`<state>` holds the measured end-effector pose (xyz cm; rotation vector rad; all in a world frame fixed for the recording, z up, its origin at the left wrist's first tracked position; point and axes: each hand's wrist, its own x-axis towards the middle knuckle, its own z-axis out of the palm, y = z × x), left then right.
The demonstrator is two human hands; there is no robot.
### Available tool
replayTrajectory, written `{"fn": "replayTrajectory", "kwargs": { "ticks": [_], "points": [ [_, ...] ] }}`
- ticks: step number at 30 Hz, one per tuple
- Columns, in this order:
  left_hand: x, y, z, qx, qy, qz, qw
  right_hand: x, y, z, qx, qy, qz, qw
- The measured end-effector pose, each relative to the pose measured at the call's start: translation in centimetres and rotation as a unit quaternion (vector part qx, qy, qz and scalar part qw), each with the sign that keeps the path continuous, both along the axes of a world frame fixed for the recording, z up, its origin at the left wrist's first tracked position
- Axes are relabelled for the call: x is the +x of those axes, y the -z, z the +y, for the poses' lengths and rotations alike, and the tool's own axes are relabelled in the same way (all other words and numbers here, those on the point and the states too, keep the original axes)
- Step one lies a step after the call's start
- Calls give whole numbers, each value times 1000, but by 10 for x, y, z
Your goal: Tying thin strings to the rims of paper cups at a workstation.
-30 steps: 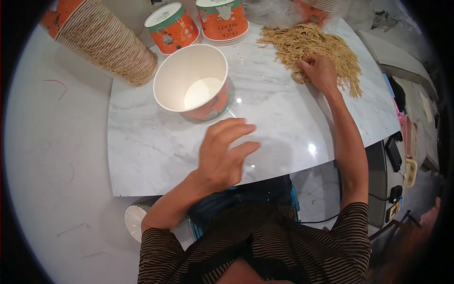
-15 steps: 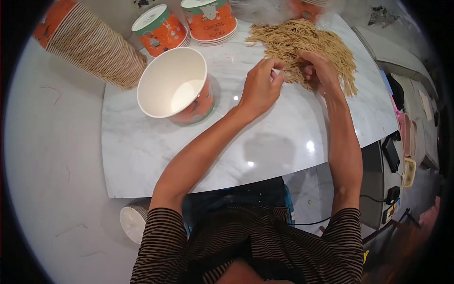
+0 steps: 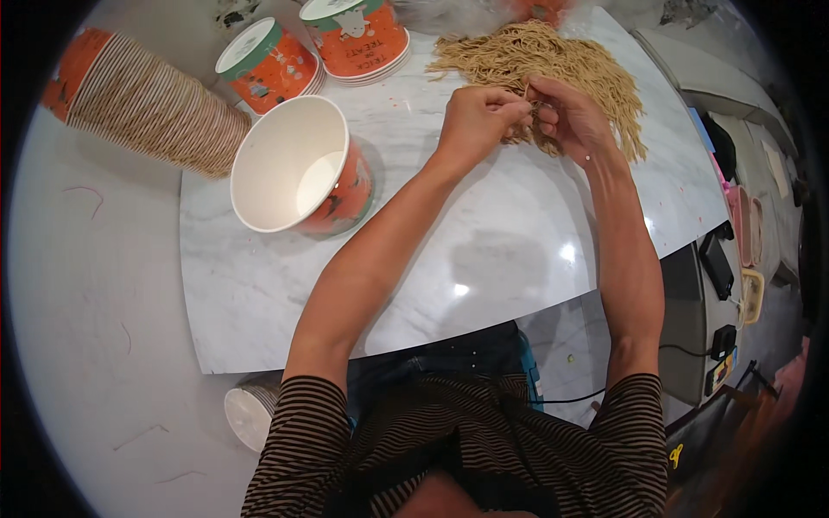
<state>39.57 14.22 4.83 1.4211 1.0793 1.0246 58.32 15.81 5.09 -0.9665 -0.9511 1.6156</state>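
Observation:
My left hand and my right hand meet at the near edge of a heap of thin tan cords. Both hands are closed in a pinch. A short piece of tan cord shows at the fingertips between them, and the rest of it is hidden by the fingers. To the left of my left hand a paper bucket stands with its mouth tilted toward me. It is orange and green outside and white within, and neither hand touches it.
Behind the bucket are a long leaning stack of nested paper buckets and two shorter upside-down stacks, one orange and green, the other beside it. Clear plastic wrapping lies at the back of the marbled table. White containers stand below its front-left edge.
Both hands have drawn together, and their fingertips now meet with a cord between them. The view has shifted slightly, so the buckets appear farther left.

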Motion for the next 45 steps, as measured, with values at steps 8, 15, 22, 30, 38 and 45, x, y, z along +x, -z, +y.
{"fn": "replayTrajectory", "kwargs": {
  "ticks": [8,15,22,30,38,45],
  "points": [
    [-18,1,-2,-179,91,-164,966,-4,4,0,-2,-4,-10,1000],
    [-24,7,-5,-207,90,-195,954,-11,1,-4,6,-25,-5,1000],
    [-30,15,-6,-215,79,-200,953,-7,18,4,9,37,-110,993],
    [-33,14,-10,-209,79,-213,951,-8,21,5,15,36,-123,992],
    [-50,-9,-43,-157,77,-112,978,-10,20,5,22,55,-137,989],
    [-93,-53,-111,-73,130,-43,988,-4,23,10,-6,76,-158,984]
  ]
}}
